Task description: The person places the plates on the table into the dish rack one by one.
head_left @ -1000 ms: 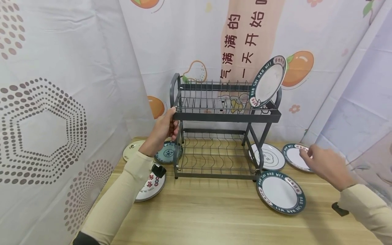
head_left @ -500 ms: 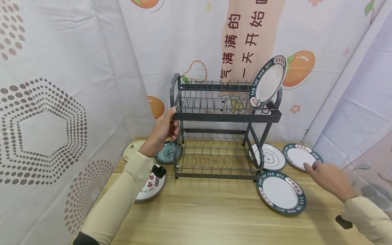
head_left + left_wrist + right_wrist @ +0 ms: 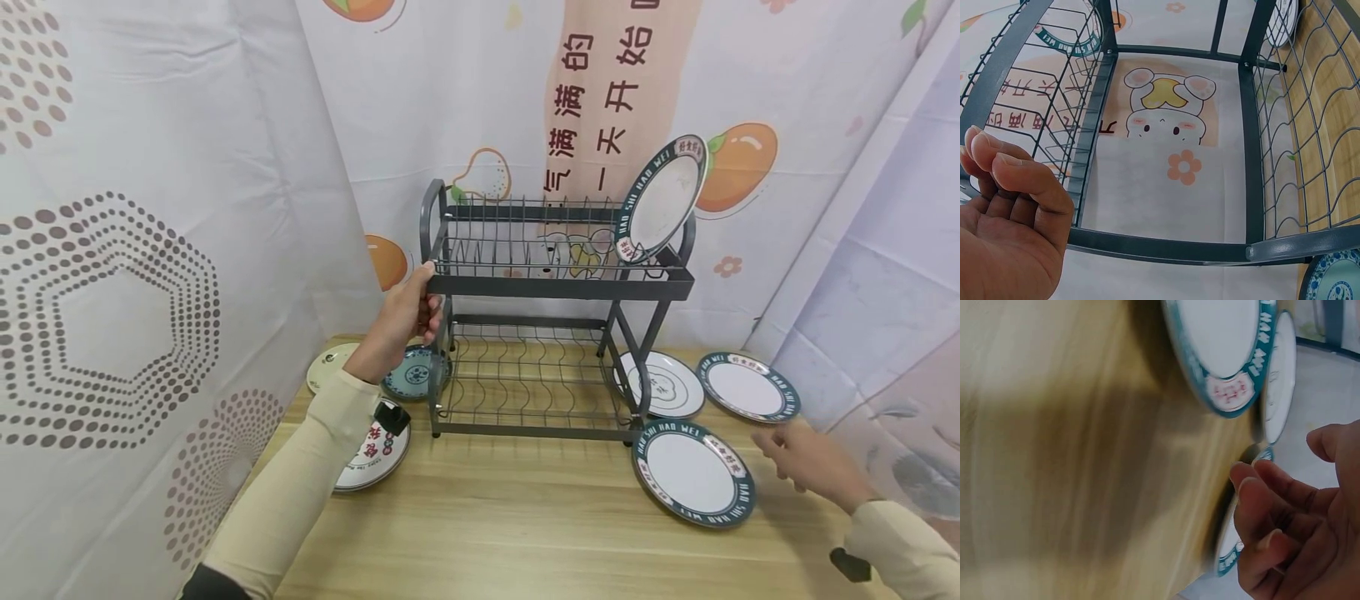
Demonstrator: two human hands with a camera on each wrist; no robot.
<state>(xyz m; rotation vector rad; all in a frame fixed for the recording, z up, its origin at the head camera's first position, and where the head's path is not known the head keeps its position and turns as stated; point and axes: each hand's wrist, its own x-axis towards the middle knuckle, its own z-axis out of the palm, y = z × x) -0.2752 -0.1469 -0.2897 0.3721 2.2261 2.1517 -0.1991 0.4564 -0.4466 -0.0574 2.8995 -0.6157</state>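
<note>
My left hand (image 3: 397,321) grips the front left corner of the dark two-tier dish rack (image 3: 558,287); in the left wrist view its fingers (image 3: 1029,172) curl at the upper tier's frame. An oval plate with a green lettered rim (image 3: 663,200) leans upright in the right end of the upper tier. My right hand (image 3: 813,462) hovers at the right, fingers loosely bent, thumb apart, holding nothing. Just left of it, a green-rimmed oval plate (image 3: 693,473) lies by the rack's front right foot. Behind the hand lies another green-rimmed plate (image 3: 750,387).
A white plate with line drawings (image 3: 663,385) lies behind the rack's right leg. On the left are a blue patterned plate (image 3: 412,372), a cream plate (image 3: 326,367) and a white plate with red characters (image 3: 378,458). Printed curtains (image 3: 247,100) stand behind and beside the wooden table (image 3: 525,525).
My right hand has moved down and slightly right, away from the far green-rimmed plate, which now shows fully. My left hand keeps its hold on the dish rack.
</note>
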